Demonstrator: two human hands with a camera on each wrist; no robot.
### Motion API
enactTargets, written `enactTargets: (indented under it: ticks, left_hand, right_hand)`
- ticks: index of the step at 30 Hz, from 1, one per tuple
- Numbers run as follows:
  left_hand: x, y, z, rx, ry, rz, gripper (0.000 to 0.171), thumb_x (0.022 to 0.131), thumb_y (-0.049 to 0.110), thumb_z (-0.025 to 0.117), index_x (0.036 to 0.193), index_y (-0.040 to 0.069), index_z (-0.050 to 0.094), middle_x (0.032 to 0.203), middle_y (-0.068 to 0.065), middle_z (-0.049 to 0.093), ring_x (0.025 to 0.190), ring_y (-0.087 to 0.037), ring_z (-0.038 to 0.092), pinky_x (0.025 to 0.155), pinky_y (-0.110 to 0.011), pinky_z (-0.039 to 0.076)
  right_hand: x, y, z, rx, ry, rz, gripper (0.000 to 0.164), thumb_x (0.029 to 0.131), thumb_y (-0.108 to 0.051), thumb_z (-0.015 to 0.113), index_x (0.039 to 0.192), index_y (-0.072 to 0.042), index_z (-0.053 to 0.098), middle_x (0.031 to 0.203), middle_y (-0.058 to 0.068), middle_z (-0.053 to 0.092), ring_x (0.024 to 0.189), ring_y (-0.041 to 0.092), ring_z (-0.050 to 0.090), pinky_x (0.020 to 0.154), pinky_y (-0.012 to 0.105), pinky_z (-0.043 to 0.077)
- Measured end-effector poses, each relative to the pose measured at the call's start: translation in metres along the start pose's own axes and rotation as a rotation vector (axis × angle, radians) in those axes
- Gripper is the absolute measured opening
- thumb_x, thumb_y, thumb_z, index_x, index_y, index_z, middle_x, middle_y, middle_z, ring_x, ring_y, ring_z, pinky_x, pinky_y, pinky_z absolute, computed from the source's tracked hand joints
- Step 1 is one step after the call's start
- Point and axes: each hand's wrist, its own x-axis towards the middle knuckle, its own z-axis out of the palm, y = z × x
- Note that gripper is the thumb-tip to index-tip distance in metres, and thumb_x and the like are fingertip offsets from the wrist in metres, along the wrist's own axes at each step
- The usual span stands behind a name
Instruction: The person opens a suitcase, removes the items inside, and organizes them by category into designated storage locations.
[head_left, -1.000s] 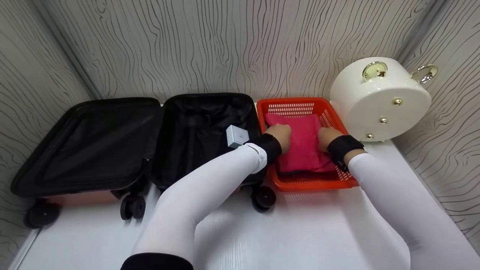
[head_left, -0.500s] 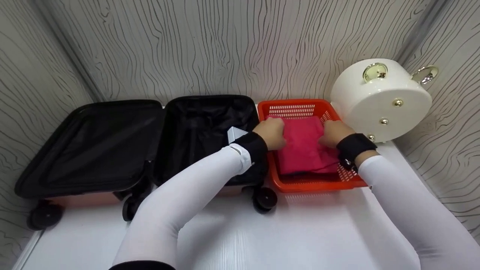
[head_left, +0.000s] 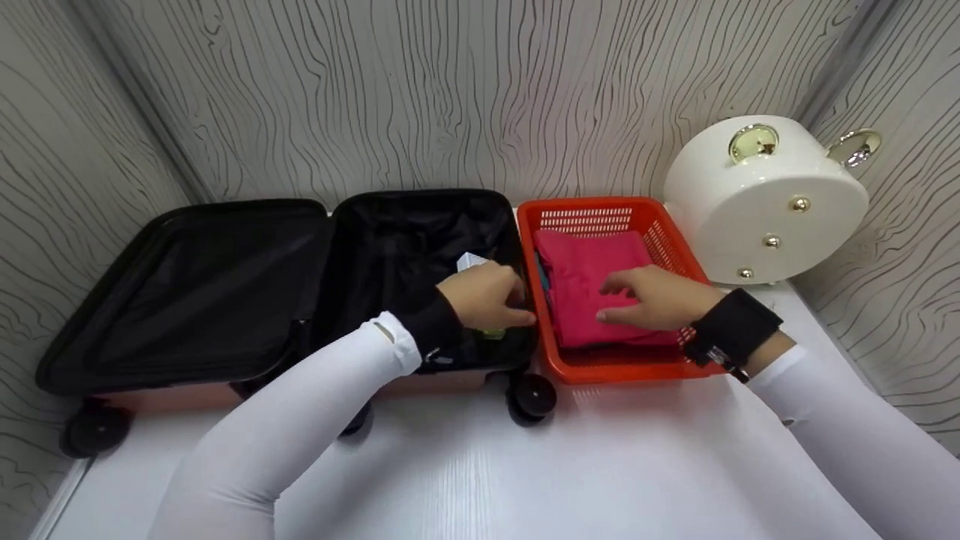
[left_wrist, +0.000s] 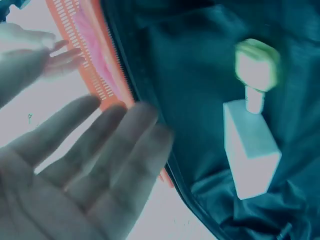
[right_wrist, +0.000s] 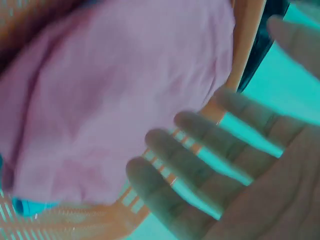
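Pink cloth: one folded piece or stack, lying flat inside the red basket, its surface slightly creased. A teal item, mostly covered, shows along the cloth's left edge.

Red basket: plastic, rectangular, slotted walls; upright on the white counter.

Right hand: above the cloth, near the basket's right side; fingers extended and spread, thumb apart, holding nothing. The right wrist view shows the palm and four fingers largely straight.

Left hand: over the suitcase's right half, thumb and fingertips near the basket's left rim; fingers extended and relaxed, holding nothing. Contact with the rim cannot be told.

Suitcase: opened flat, black lining, pinkish shell, black wheels. Left half lies at far left; right half stands just beside the basket.

Pale box: small, rectangular, in the right half; partly hidden by the left hand in the head view.

Yellow-green item: with a white neck, directly beside the pale box; kind unclear.

White drum-shaped object: right of the basket, gold-coloured fittings, against the patterned wall.

Sleeves: white, with black wristbands.
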Motion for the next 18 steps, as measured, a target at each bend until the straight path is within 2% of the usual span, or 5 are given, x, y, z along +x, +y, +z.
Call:
enactTargets:
  ticks: [3,5,8,13,18]
  left_hand:
    - [-0.017,-0.007,0.005,0.023,-0.062,0.014,0.035,0.102,0.044,0.075,0.098,0.009,0.08,0.077,0.003,0.066,0.069,-0.013,0.055,0.067,-0.032,0.046]
    - [-0.027,-0.011,0.008,0.028,-0.072,0.029,0.036,0.101,0.046,0.077,0.103,0.01,0.082,0.082,0.004,0.068,0.072,-0.012,0.056,0.07,-0.031,0.048]
    - [-0.041,-0.014,0.013,0.019,-0.084,0.055,0.036,0.1,0.045,0.078,0.096,0.009,0.081,0.075,0.007,0.064,0.068,-0.01,0.053,0.067,-0.03,0.045]
    - [-0.059,-0.017,0.022,0.031,-0.073,0.09,0.023,0.099,0.032,0.078,0.091,0.011,0.08,0.072,0.01,0.06,0.063,-0.009,0.05,0.062,-0.029,0.042]
    - [-0.07,-0.022,0.033,0.055,-0.011,0.122,0.015,0.095,0.021,0.078,0.083,0.012,0.078,0.067,0.009,0.056,0.059,-0.009,0.048,0.059,-0.029,0.041]
  right_hand:
    - [-0.014,-0.014,0.01,0.012,-0.056,-0.062,0.059,0.102,-0.048,0.073,0.143,-0.005,0.067,0.137,0.017,0.073,0.126,0.041,0.069,0.107,0.061,0.056]
    - [-0.023,-0.022,0.017,0.008,-0.075,-0.104,0.061,0.101,-0.053,0.073,0.142,-0.008,0.068,0.136,0.012,0.073,0.125,0.037,0.068,0.106,0.06,0.057]
    - [-0.034,-0.028,0.026,-0.009,-0.096,-0.158,0.06,0.098,-0.052,0.077,0.142,-0.012,0.069,0.134,0.007,0.072,0.123,0.03,0.066,0.105,0.057,0.057]
    - [-0.048,-0.034,0.041,-0.072,-0.112,-0.207,0.049,0.098,-0.032,0.08,0.142,-0.014,0.068,0.131,0.001,0.071,0.118,0.022,0.065,0.105,0.055,0.058]
    - [-0.053,-0.04,0.056,-0.116,-0.057,-0.26,0.043,0.101,-0.007,0.07,0.144,-0.01,0.066,0.129,0.002,0.073,0.115,0.022,0.069,0.104,0.054,0.06]
